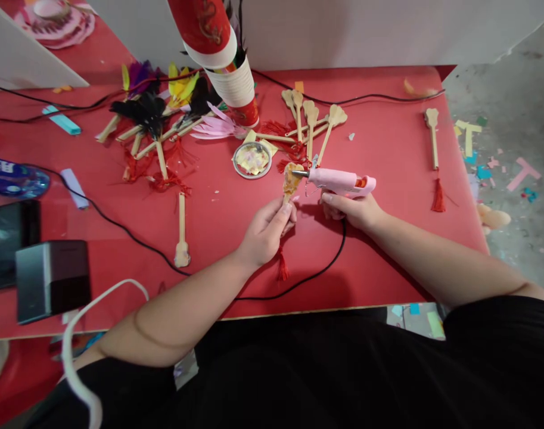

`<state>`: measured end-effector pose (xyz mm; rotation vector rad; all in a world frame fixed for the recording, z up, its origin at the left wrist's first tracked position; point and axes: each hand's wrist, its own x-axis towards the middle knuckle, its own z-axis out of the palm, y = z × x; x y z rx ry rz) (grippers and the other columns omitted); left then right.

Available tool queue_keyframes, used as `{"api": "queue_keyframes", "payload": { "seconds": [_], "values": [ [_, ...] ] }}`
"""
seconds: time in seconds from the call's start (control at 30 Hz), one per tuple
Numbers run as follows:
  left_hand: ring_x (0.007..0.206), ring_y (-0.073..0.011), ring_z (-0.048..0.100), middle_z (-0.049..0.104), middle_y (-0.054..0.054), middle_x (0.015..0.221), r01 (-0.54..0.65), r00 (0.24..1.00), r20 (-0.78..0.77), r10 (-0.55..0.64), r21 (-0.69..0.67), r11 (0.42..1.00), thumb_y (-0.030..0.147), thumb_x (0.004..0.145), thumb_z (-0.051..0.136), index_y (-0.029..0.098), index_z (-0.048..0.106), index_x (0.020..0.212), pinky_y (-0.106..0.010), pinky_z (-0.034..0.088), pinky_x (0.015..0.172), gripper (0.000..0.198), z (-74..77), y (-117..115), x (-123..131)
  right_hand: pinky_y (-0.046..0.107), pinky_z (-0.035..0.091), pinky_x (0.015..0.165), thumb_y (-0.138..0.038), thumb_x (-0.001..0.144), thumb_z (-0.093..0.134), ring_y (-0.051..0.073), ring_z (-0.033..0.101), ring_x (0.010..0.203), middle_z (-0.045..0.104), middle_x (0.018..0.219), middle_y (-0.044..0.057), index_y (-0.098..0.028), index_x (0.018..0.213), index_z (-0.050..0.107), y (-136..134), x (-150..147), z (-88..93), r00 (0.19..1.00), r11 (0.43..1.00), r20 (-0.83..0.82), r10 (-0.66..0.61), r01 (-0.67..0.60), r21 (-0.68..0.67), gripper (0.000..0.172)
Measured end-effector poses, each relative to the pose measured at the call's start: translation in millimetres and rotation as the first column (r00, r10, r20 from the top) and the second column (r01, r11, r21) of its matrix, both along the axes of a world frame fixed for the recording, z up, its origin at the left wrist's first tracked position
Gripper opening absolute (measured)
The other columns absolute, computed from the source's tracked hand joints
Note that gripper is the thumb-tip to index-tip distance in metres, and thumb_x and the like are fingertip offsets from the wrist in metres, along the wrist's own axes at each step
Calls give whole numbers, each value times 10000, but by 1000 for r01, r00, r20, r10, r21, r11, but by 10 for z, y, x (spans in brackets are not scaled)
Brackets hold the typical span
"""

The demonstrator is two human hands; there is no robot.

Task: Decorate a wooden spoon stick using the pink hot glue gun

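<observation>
My left hand [269, 229] is closed round the handle of a small wooden stick with a broad flat head [290, 183], its red tassel [283, 266] hanging below. The head's face looks glossy and amber-coloured. In my right hand [350, 205] is a pink hot glue gun [336, 180], gripped by its handle. Its metal nozzle points left and meets the head of the stick, or lies just in front of it. Just beyond my left hand sits a round dish [252, 159] of yellowish pieces. Several similar wooden sticks [310, 113] with red tassels lie behind the glue gun.
Stacked paper cups [229, 77] stand at the back. Left of them lie feathered sticks [149, 116]. One stick [181, 238] lies at left, another [434, 140] at right. A black cable [294, 293] crosses the red table [388, 262]. A bottle [16, 177] and dark device [52, 280] occupy the left.
</observation>
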<state>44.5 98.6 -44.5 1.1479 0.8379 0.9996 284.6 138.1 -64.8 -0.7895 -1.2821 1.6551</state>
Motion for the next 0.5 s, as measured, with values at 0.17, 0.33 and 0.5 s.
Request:
{"api": "queue_keyframes", "payload": {
  "seconds": [0.17, 0.33, 0.5],
  "values": [
    [537, -82, 383, 443, 70, 646, 13, 1000, 7, -13, -6, 1000, 655, 1093, 712, 215, 608, 875, -238, 316, 507, 502, -25, -12, 7, 267, 499, 490, -610, 939, 935, 102, 477, 440, 518, 536, -97, -197, 971, 784, 5, -21, 11, 997, 997, 38, -66, 67, -31, 441],
    [492, -86, 335, 403, 93, 613, 8, 1000, 25, -7, -24, 1000, 656, 1107, 691, 229, 634, 964, -244, 284, 479, 453, -49, -37, 10, 255, 442, 462, -645, 912, 947, 92, 471, 448, 496, 532, -83, -225, 746, 623, 22, -41, 60, 998, 996, 37, -58, 60, -59, 555],
    [519, -101, 297, 379, 75, 628, -132, 991, 18, 132, 1, 991, 756, 1118, 585, 210, 711, 1001, -269, 282, 489, 573, -44, -33, 20, 254, 410, 438, -642, 888, 956, 95, 433, 466, 479, 556, -82, -236, 787, 606, 19, -48, 63, 997, 993, -1, -73, 73, -89, 546]
  ]
}}
